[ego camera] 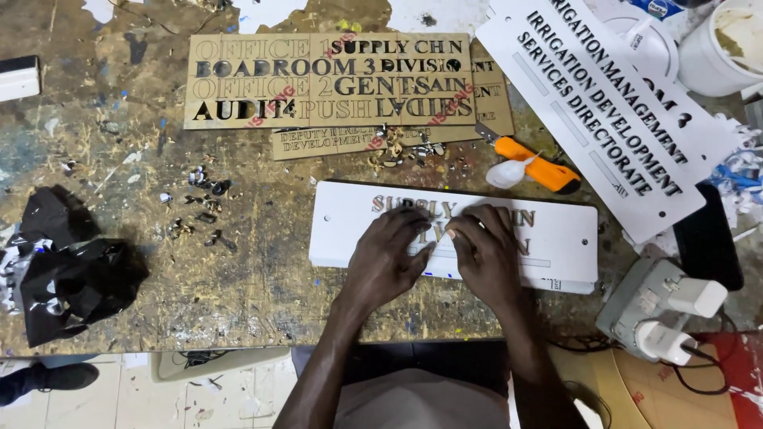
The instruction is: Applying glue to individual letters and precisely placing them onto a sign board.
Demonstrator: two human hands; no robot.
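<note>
A: Where is the white sign plate [556,230]?

B: Near the tabletop [262,278] edge. Our left hand [387,258] and right hand [485,256] press it, fingers [409,226] flat, gripping nothing.

A: Nearby?

B: Orange knife [534,164], just beyond.

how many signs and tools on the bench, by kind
white sign plates: 2, one under the left hand and right hand, one upper right
brown cut-out letter boards: 2
orange knife: 1
total: 5

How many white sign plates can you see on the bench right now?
2: one white sign plate lies under both hands, and a longer white sign plate lies tilted at upper right. More may be hidden beneath it.
</note>
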